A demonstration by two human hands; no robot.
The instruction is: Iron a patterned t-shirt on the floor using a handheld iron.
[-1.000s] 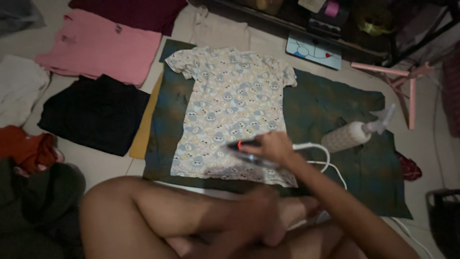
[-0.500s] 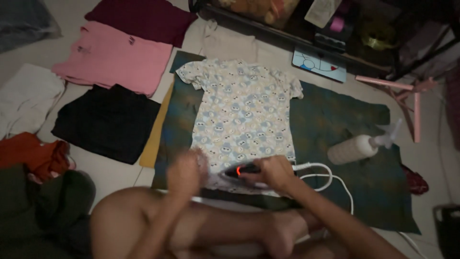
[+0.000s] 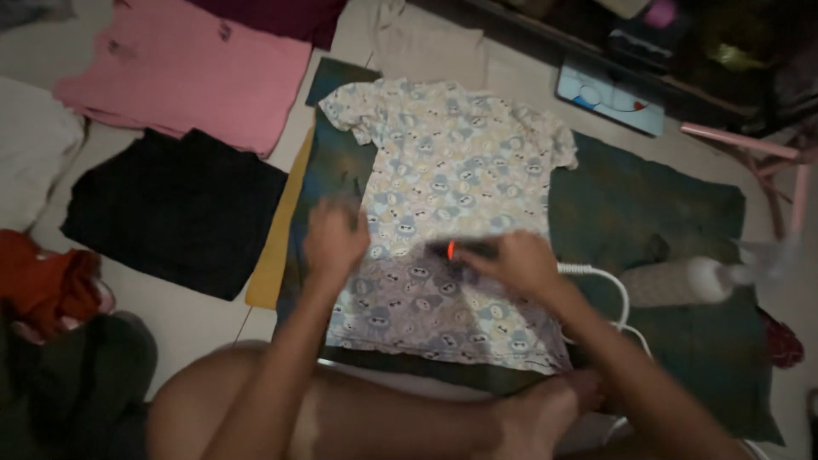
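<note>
two hands work on one patterned t-shirt (image 3: 452, 213), laid flat on a dark green mat (image 3: 673, 221) at the view's centre. step in hand, judged: ironing its middle band. right hand (image 3: 520, 262) grips the iron (image 3: 464, 250); left hand (image 3: 334, 241), fingers spread, presses cloth at nine o'clock of it. next pass needs flat, taut fabric.
</note>
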